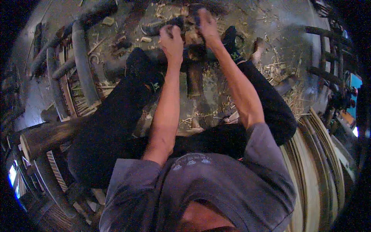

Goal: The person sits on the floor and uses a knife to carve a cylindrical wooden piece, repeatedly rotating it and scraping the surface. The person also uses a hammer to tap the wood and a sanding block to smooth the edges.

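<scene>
Both my arms reach forward over a low dark beam [154, 58] that lies across between my feet. My left hand [171, 39] is curled closed beside a dark, rounded length of wood or bamboo [156, 28]. What sits inside its fingers is blurred and too dark to make out. Slightly farther ahead and to the right, my right hand [208, 26] is curled against a dark object [194, 13], whose kind does not show. A reddish-brown wooden block [193, 38] lies between the two hands. Below it a short brown post [194, 79] stands out toward me.
Pale shavings [270, 69] litter the floor. Long split strips [309, 170] of pale wood or bamboo are stacked at my right. A thick log [50, 137] and a dark pole frame [81, 58] stand on the left; another pole rack [328, 54] is at the far right.
</scene>
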`<state>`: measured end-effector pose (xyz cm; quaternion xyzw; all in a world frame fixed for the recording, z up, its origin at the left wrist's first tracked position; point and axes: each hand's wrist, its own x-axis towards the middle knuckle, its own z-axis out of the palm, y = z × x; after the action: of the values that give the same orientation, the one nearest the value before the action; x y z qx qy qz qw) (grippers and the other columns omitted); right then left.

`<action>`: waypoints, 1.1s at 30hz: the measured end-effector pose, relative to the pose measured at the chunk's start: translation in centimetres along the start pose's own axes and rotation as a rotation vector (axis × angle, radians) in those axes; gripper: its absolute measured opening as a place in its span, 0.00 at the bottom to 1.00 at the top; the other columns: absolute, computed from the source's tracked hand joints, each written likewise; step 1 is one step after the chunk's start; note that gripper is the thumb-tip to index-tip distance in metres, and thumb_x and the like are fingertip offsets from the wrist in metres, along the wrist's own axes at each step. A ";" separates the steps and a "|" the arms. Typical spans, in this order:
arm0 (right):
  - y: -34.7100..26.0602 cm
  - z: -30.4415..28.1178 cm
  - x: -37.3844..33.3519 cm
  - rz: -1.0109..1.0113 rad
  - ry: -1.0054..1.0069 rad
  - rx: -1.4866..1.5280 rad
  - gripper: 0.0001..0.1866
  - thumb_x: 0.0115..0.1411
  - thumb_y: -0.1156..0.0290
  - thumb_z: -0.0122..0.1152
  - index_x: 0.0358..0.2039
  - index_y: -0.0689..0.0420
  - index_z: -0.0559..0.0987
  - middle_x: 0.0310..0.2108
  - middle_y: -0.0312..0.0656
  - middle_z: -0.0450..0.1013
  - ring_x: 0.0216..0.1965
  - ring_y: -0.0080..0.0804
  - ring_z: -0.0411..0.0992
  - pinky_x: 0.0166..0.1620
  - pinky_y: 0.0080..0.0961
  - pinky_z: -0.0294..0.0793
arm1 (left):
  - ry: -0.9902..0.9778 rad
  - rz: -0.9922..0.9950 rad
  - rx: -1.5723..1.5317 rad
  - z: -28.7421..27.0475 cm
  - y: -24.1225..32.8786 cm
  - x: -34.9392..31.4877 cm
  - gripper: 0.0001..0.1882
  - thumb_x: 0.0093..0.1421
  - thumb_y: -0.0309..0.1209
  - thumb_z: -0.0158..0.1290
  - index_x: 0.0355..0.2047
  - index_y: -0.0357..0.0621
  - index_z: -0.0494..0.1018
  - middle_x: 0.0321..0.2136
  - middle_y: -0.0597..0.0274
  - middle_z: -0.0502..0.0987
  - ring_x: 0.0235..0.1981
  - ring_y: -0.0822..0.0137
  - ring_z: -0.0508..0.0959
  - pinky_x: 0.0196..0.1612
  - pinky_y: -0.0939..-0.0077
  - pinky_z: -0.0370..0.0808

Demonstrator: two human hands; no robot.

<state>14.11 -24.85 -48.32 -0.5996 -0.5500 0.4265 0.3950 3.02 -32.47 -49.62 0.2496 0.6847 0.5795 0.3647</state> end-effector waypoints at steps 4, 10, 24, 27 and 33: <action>-4.1 -7.2 -5.2 0.271 0.060 0.352 0.22 0.62 0.47 0.45 0.34 0.55 0.71 0.22 0.35 0.68 0.17 0.22 0.64 0.24 0.20 0.64 | -0.444 -0.074 0.717 0.1 0.6 -2.4 0.21 0.52 0.45 0.52 0.39 0.43 0.74 0.40 0.46 0.75 0.42 0.46 0.75 0.44 0.58 0.70; 4.8 -10.6 -17.7 0.331 0.134 -0.326 0.35 0.53 0.40 0.54 0.47 0.60 0.72 0.42 0.54 0.72 0.46 0.48 0.70 0.50 0.33 0.65 | -0.733 -0.091 0.907 -0.2 -2.3 -4.5 0.24 0.49 0.50 0.51 0.40 0.47 0.75 0.37 0.47 0.77 0.41 0.48 0.76 0.44 0.56 0.70; 10.9 -3.5 -13.2 0.185 0.265 -0.221 0.33 0.56 0.48 0.52 0.52 0.63 0.67 0.49 0.59 0.66 0.51 0.55 0.64 0.51 0.41 0.62 | 0.311 -0.544 -0.287 -7.1 -5.7 -4.7 0.17 0.54 0.36 0.54 0.39 0.37 0.67 0.27 0.58 0.75 0.21 0.70 0.72 0.22 0.72 0.70; 12.5 -6.2 -9.7 0.379 0.445 -0.161 0.36 0.54 0.41 0.52 0.50 0.62 0.69 0.34 0.51 0.71 0.33 0.42 0.71 0.38 0.37 0.69 | 0.315 -0.777 -0.481 -5.2 -7.7 -5.3 0.47 0.46 0.50 0.60 0.57 0.39 0.49 0.53 0.54 0.60 0.47 0.57 0.68 0.47 0.53 0.68; 2.6 -5.1 -14.4 0.292 0.320 0.084 0.27 0.54 0.43 0.56 0.27 0.60 0.74 0.20 0.33 0.66 0.22 0.23 0.64 0.28 0.24 0.64 | 0.168 -0.696 -0.970 -11.5 -6.9 -1.5 0.51 0.43 0.62 0.58 0.59 0.47 0.52 0.57 0.60 0.59 0.52 0.54 0.67 0.54 0.48 0.64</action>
<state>19.30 -39.41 -48.05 -0.7160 -0.3693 0.4013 0.4358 -4.59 -42.02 -55.31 -0.2307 0.4103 0.6901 0.5497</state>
